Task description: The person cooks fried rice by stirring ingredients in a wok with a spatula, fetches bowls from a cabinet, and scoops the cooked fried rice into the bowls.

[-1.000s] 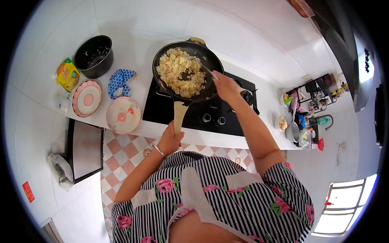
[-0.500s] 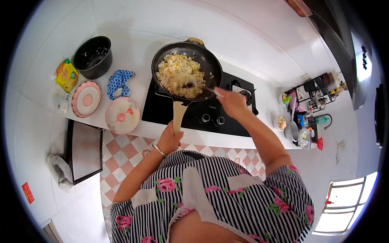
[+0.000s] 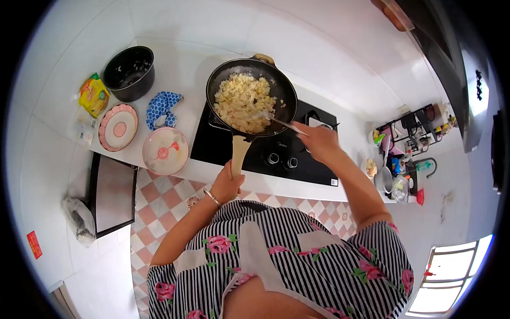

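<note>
My left hand (image 3: 228, 183) is wrapped round the beige handle (image 3: 240, 155) of a black frying pan (image 3: 285, 98) on the stove. Fried rice (image 3: 243, 101) with yellow bits lies in the pan. Closed on the light handle of a spatula (image 3: 282, 124), my right hand (image 3: 320, 141) is just right of the pan's lower rim. The spatula's blurred front end touches the rice at its right side.
At the left stand a black pot (image 3: 129, 73), a yellow packet (image 3: 94, 95), a pink-rimmed plate (image 3: 118, 127), a blue cloth (image 3: 161, 109) and a plate with a red design (image 3: 165, 151). A bowl (image 3: 368, 168), a saucepan (image 3: 383, 181) and a rack (image 3: 419, 126) are at the right.
My right hand has moved right and down with the spatula, from over the pan to beyond its rim. The rice has shifted in the pan. My left hand keeps its hold on the handle.
</note>
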### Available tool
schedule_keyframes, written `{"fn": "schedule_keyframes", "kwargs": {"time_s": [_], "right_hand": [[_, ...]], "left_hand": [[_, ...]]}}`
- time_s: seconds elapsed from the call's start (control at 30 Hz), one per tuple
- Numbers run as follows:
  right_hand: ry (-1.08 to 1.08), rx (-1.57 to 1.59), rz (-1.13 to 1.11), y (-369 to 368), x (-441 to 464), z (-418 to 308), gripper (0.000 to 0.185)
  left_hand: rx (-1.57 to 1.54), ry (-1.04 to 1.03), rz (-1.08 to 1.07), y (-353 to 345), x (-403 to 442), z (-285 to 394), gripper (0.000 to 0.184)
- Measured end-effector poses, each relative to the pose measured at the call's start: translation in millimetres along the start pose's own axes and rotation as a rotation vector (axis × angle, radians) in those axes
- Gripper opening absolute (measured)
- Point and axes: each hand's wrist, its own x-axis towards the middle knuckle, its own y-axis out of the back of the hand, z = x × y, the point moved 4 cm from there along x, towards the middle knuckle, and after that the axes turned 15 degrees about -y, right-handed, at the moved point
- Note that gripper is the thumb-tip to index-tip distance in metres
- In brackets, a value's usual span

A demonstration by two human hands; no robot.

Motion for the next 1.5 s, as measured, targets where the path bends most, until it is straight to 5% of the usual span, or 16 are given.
{"fn": "schedule_keyframes", "kwargs": {"time_s": [0.17,0.43,0.7,0.93,1.23,1.33,1.5], "right_hand": [[-0.041,0.080,-0.058,-3,-11,16,0.032],[-0.286,0.343,0.189,-24,97,-13,0.032],[0.053,-0.041,0.025,-34,41,-45,0.038],[0.008,0.081,0.005,10,-16,32,0.033],[-0.232,0.205,0.198,-16,102,-18,0.035],[-0.268,0.102,0.080,-28,116,-31,0.036],[-0.019,0.075,0.048,-19,46,0,0.035]], "left_hand": [[0.021,-0.033,0.009,0,0,-2,0.057],[-0.012,-0.001,0.022,1,-1,-1,0.057],[-0.016,-0.025,0.011,0,-2,0,0.056],[-0.003,-0.027,0.013,1,-1,0,0.057],[-0.025,-0.021,0.025,1,0,-6,0.058],[-0.001,-0.026,0.025,2,0,-6,0.058],[-0.001,-0.024,0.010,1,1,0,0.058]]}}
